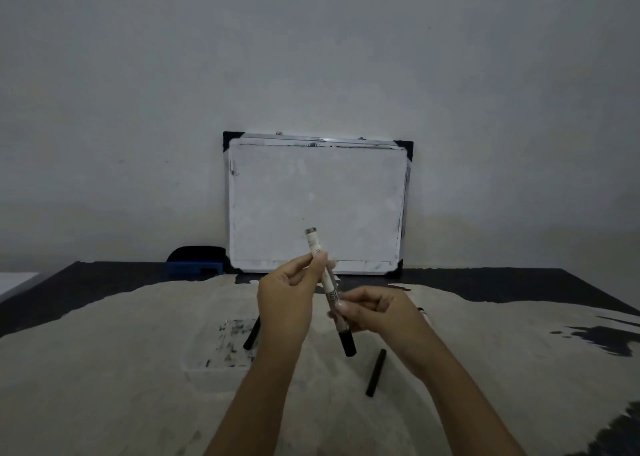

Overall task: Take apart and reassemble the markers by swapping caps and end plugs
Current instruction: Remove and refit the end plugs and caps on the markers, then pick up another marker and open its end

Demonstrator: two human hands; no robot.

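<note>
Both hands pinch white marker barrel (325, 279), left hand (289, 294) upper, right hand (375, 312) near black cap (347, 343). Far end looks plugless; next likely fit plug.

A dark bench (485, 282) stood against a pale wall, mostly covered by a wrinkled cream cloth (104, 369) with dark patches at its right side. On the cloth lay a black marker cap (376, 372) right of centre, another black piece (251, 334) left of centre, and an ink-smudged clear tray (218, 351). At the back, a whiteboard (317, 206) leaned against the wall beside a blue eraser (195, 263).
</note>
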